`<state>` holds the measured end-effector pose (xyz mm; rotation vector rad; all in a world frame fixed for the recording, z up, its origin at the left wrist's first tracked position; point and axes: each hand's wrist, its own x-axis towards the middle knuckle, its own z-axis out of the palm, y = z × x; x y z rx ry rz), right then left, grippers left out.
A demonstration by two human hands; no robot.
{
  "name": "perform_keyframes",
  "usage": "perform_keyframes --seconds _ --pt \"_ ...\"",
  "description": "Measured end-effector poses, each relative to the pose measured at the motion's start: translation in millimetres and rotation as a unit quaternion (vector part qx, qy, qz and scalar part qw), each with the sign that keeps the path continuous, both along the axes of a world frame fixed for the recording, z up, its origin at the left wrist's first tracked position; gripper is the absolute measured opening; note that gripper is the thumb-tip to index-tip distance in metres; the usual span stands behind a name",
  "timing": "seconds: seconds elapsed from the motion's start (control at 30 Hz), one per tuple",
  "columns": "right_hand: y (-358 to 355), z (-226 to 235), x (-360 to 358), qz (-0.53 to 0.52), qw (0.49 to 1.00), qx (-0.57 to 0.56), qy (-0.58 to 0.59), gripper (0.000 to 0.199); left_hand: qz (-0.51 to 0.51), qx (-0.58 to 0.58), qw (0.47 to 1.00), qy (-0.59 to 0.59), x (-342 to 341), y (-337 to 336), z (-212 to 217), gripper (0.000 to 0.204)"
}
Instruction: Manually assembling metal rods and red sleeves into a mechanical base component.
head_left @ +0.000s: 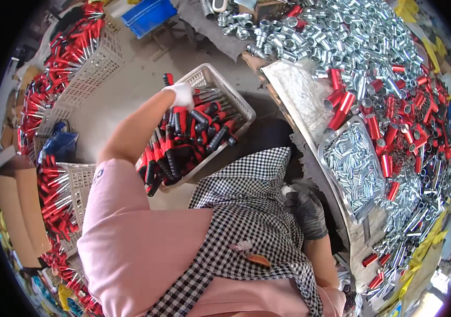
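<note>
My left hand (183, 96), in a white glove, is closed over the far side of a pale plastic basket (246, 112). From its far side sticks out a red-and-black-handled tool (168, 79), its other end hidden by the hand. Beneath lie many similar tools (175, 140), with red and black grips and some metal shafts showing. My right hand (309, 211), in a dark grey glove, is curled beside the checkered apron (252, 211), next to the bench edge. Something small and pale shows at its fingertips, too small to name.
On the right, a bench carries heaps of silver metal sleeves (336, 37), red tubes (342, 108) and a clear tray (323, 153) of small metal pins. White crates (90, 71) full of red-handled tools stand left. A cardboard box (22, 206) and a blue bin (149, 17) stand farther off.
</note>
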<state>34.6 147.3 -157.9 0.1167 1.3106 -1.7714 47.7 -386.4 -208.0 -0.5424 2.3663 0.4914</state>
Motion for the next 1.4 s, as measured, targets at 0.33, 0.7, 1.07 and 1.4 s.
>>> perform_keyframes --seconds 0.33,0.7,1.07,1.4 --pt "21 21 16 -0.114 0.992 0.043 -0.017 0.038 -0.107 0.002 0.986 0.127 -11 19 -106 0.045" --pt "44 52 8 -0.03 0.973 0.014 0.23 0.038 -0.239 0.125 0.916 0.298 -39 167 80 0.022" --pt "183 127 -70 -0.209 0.71 0.487 0.465 0.037 -0.445 0.294 0.668 0.519 -91 384 171 0.012" --pt "312 110 -254 -0.055 0.413 0.703 0.576 0.064 -0.456 0.324 0.64 0.527 -101 446 152 0.017"
